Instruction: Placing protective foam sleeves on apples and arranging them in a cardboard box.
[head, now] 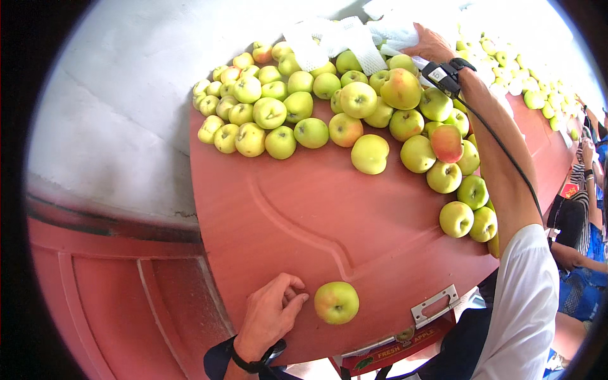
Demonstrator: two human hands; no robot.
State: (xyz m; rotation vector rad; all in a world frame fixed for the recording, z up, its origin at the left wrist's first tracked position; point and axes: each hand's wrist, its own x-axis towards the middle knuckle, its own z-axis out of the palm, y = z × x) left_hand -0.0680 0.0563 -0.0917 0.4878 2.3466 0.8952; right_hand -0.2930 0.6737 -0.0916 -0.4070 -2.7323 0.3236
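Note:
My left hand [271, 308] rests on the red tabletop [285, 204] near its front edge, fingers loosely curled and holding nothing. Just to its right, a small gap away, sits a single yellow-green apple [337, 303]. My right hand [430, 43] is stretched to the far side, its fingers at a pile of white foam fruit nets [389, 35]. Bright light and the nets hide whether those fingers grip one. Below and left of that hand, many green apples [270, 113], some blushed red [447, 143], spread across the back of the table and down beneath my forearm.
A pale wall [109, 118] borders the table on the left, above red panels [142, 294]. A metal hinge [434, 306] is at the front edge, above a red printed apple carton [399, 349]. More apples [546, 90] and other people's arms [589, 161] show at right.

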